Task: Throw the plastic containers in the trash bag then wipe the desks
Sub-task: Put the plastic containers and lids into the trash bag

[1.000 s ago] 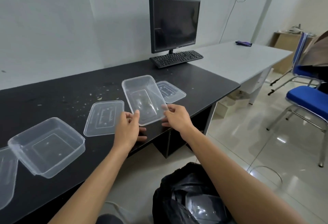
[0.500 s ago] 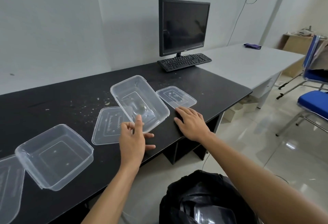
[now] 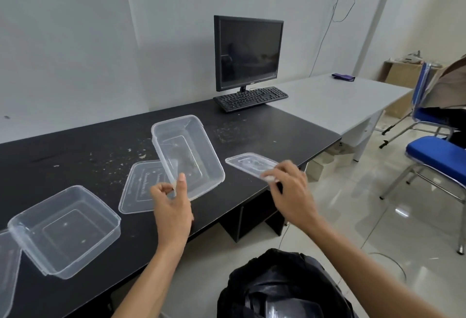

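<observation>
Whereas the right hand [image 3: 290, 191] lay flat on the black desk [image 3: 75, 151] a moment ago, it now pinches the near edge of a clear lid [image 3: 249, 162], raised off the surface. The left hand [image 3: 171, 206], open before, pinches the near rim of the tilted clear container [image 3: 186, 151].

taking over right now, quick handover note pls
Left grip pinches the tilted clear rectangular plastic container by its near rim.
Right grip pinches a clear flat plastic lid, raised off the black desk.
On that desk: a second clear container, a middle lid, a far-left lid, crumbs.
Done: black trash bag on the floor seems to hold some plastic.
Left: bag everything, wipe the desks.
</observation>
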